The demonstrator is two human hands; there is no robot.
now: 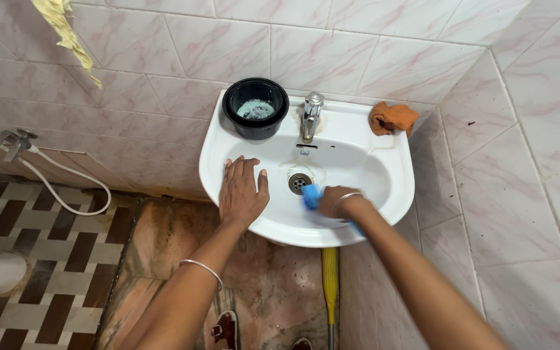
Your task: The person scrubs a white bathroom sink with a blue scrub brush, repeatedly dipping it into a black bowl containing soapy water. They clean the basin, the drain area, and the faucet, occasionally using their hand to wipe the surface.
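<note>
Head view, looking down at a white wall sink point(228, 139). I see the left hand point(242, 192) flat on the sink's rim at 9 o'clock, fingers spread and open, palm down, gripping nothing, just bracing. Right hand point(336, 202) is inside the bowl at about 5 o'clock of the drain point(300, 183), fingers curled closed around a blue scrubber point(312, 196); the scrubber's tip sits just beside the drain, touching the bowl surface as far as I can tell. Hand is a bit motion-blurred, so exact grip is unclear.

Step in hand, my read: scrubbing the bowl, working the area right around the drain. Some staining shows near the drain and under the tap point(311, 115).

Around it: black tub point(255, 107) with pale blue-green stuff inside, on the rim at 11 o'clock. Orange rag point(392, 118) bunched on the rim at 2 o'clock. Yellow handle point(329, 285) standing under the sink at 6 o'clock. White hose point(53, 188) along the wall at far 9 o'clock.

Next move, as I judge it: firm pressure with the scrubber, short strokes across the stained ring, left hand kept planted for balance. Far wall of the bowl and the tap base look not yet covered.
</note>
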